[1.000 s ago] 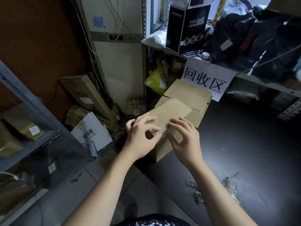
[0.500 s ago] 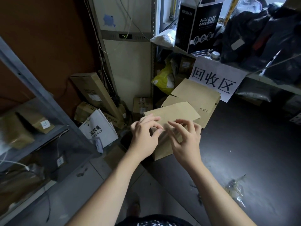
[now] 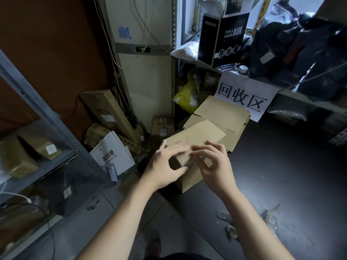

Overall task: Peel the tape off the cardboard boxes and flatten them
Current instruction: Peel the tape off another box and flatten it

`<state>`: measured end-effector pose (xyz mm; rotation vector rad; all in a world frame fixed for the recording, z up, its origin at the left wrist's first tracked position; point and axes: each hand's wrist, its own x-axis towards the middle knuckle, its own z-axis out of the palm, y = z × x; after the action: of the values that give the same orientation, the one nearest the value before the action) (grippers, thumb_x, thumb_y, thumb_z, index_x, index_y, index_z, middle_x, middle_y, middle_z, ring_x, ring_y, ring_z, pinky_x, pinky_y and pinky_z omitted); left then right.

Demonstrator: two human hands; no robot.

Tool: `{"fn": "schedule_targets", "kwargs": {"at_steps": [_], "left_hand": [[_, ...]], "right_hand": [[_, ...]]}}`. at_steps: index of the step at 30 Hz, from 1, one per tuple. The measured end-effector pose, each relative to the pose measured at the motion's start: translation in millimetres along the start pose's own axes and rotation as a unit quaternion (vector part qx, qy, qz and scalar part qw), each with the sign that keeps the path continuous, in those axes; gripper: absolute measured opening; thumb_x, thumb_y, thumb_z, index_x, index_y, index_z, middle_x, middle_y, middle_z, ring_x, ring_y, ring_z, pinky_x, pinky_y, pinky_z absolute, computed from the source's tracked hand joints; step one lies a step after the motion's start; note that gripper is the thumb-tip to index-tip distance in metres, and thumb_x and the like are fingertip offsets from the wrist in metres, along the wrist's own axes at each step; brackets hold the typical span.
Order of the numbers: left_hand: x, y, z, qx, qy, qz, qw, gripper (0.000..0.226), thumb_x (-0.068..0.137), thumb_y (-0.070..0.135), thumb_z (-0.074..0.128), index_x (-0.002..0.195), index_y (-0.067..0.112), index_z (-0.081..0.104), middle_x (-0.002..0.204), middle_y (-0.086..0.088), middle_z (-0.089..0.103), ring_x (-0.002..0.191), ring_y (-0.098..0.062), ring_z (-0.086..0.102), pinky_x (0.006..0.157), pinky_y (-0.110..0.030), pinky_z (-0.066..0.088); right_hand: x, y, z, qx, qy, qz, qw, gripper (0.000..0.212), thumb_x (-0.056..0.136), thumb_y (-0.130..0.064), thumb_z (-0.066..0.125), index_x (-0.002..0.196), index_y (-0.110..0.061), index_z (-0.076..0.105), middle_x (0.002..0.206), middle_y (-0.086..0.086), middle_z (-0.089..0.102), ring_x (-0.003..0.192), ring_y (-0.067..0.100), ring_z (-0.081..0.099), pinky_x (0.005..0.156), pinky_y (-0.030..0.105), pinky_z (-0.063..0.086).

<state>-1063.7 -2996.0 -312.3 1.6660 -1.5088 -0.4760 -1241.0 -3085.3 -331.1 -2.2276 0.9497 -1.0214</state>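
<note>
A small brown cardboard box (image 3: 199, 135) stands near the left edge of the dark table (image 3: 285, 166). Shiny clear tape (image 3: 183, 160) runs over its near top edge. My left hand (image 3: 165, 166) holds the box at that near corner, with fingers laid across the top and the thumb on the near face. My right hand (image 3: 213, 166) hovers over the same edge, its curled fingertips pinching at the tape. Part of the box's near face is hidden by both hands.
Flattened cardboard boxes (image 3: 223, 111) lie stacked just behind the box, under a white paper sign (image 3: 242, 98). Crumpled scraps of peeled tape (image 3: 268, 216) lie on the table at the right. Cartons and a white bag (image 3: 110, 154) crowd the floor at the left, beside metal shelving (image 3: 37, 113).
Both hands have shifted on the box's near edge: the left fingers have spread over the top, and the right fingertips have come down onto the tape. The view has tilted a little.
</note>
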Motion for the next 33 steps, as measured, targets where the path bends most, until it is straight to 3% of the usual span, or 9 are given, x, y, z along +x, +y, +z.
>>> {"fn": "schedule_targets", "kwargs": {"at_steps": [2,6,12,16,20,23,27,30,33], "left_hand": [[-0.2,-0.8,4.2,0.016,0.005,0.002,1.000,0.063,0.079,0.017,0.086,0.135,0.035,0.064,0.146,0.026,0.049,0.144,0.009,0.020,0.125,-0.036,0.015],[8.0,-11.3,15.7,0.043,-0.002,0.081,0.996,0.059,0.072,0.012,0.090,0.128,0.020,0.071,0.139,0.015,0.061,0.137,0.005,0.045,0.123,-0.051,0.026],[9.9,-5.5,31.7,0.075,0.039,0.099,0.991,0.059,0.070,0.026,0.092,0.125,0.022,0.073,0.137,0.018,0.061,0.135,0.007,0.047,0.118,-0.043,0.030],[22.5,2.9,44.8,0.110,0.091,0.080,0.987,0.053,0.069,0.043,0.089,0.116,0.022,0.076,0.129,0.015,0.067,0.129,-0.002,0.055,0.104,-0.035,0.031],[23.6,16.5,61.1,0.124,0.102,0.080,0.984,0.051,0.068,0.049,0.088,0.111,0.024,0.077,0.125,0.013,0.068,0.123,-0.006,0.056,0.096,-0.032,0.027],[22.2,18.7,58.1,0.119,0.059,0.094,0.987,0.060,0.069,0.058,0.083,0.120,0.028,0.075,0.135,0.017,0.061,0.125,-0.006,0.054,0.097,-0.034,0.029],[20.9,15.0,40.5,0.111,0.025,0.134,0.984,0.060,0.072,0.033,0.089,0.130,0.029,0.070,0.153,0.014,0.047,0.136,-0.004,0.045,0.110,-0.037,0.027],[20.4,8.4,41.7,0.086,0.005,0.115,0.990,0.054,0.077,0.023,0.088,0.127,0.029,0.071,0.151,0.014,0.050,0.144,-0.001,0.037,0.122,-0.048,0.020],[21.4,4.5,48.6,0.065,0.012,0.102,0.993,0.054,0.078,0.020,0.088,0.129,0.027,0.070,0.148,0.014,0.054,0.144,-0.003,0.040,0.123,-0.046,0.022]], "right_hand": [[0.2,4.0,-4.8,-0.016,-0.004,-0.018,1.000,0.013,0.090,-0.012,0.079,0.098,-0.021,0.083,0.107,-0.015,0.075,0.118,0.015,0.057,0.091,0.026,0.049],[0.7,7.4,-8.8,-0.057,0.003,-0.064,0.996,0.009,0.093,-0.011,0.071,0.093,-0.016,0.079,0.102,-0.007,0.074,0.102,0.019,0.066,0.078,0.042,0.056],[-7.5,7.0,-22.3,-0.150,0.047,-0.074,0.985,0.020,0.100,-0.025,0.053,0.089,-0.017,0.068,0.089,-0.006,0.062,0.084,0.017,0.055,0.068,0.031,0.044],[-27.4,-1.4,-26.4,-0.147,0.029,-0.051,0.987,0.024,0.102,-0.032,0.049,0.091,-0.019,0.065,0.087,-0.009,0.055,0.081,0.014,0.053,0.057,0.026,0.043],[-33.0,3.2,-39.9,-0.088,0.018,-0.021,0.996,0.020,0.099,-0.030,0.049,0.094,-0.018,0.065,0.091,-0.012,0.051,0.084,0.013,0.053,0.063,0.027,0.045],[-33.9,5.1,-48.0,-0.035,0.039,-0.004,0.999,0.016,0.094,-0.030,0.057,0.091,-0.016,0.065,0.092,-0.010,0.059,0.088,0.014,0.058,0.069,0.032,0.051],[-36.0,2.9,-50.3,-0.001,0.068,0.026,0.997,0.013,0.090,-0.022,0.077,0.091,-0.017,0.065,0.099,-0.013,0.061,0.101,0.009,0.059,0.083,0.023,0.048],[-34.6,5.7,-46.6,0.020,0.070,0.040,0.997,0.016,0.088,-0.018,0.081,0.088,-0.017,0.065,0.114,-0.009,0.058,0.110,0.008,0.058,0.088,0.020,0.048],[-32.9,5.9,-38.5,0.030,0.059,0.072,0.995,0.016,0.087,-0.021,0.083,0.087,-0.022,0.067,0.132,-0.003,0.043,0.124,0.016,0.049,0.098,0.010,0.038]]}}
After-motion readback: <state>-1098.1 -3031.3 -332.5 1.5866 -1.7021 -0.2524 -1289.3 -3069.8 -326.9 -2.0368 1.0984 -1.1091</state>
